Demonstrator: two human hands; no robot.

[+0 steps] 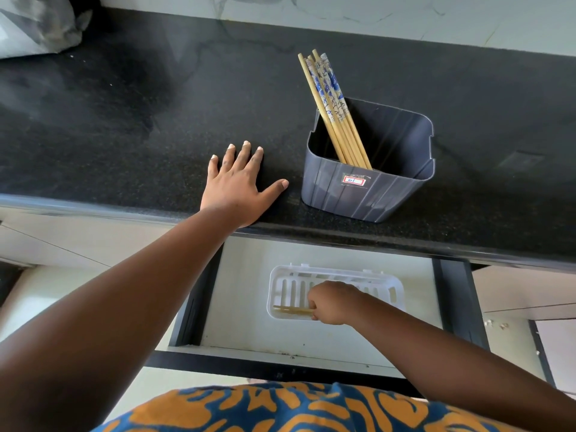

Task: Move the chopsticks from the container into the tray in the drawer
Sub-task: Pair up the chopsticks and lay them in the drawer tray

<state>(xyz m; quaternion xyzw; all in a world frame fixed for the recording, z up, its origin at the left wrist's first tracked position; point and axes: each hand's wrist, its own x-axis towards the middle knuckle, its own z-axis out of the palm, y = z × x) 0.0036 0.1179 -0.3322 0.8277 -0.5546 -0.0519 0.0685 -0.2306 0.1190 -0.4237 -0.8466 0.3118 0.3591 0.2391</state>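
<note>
A home kitchen: black speckled stone countertop (124,120) running nine to three o'clock, pale marbled backsplash (343,14) at twelve, cream cabinet fronts (78,241) below, and an open drawer (249,275) at six holding a white slotted tray (280,275).

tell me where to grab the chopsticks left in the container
Pinch the patterned upper ends of the chopsticks, coming from above and the far left. They lean that way, well clear of the container rim, while their tips sit deep inside against the near wall.
</note>
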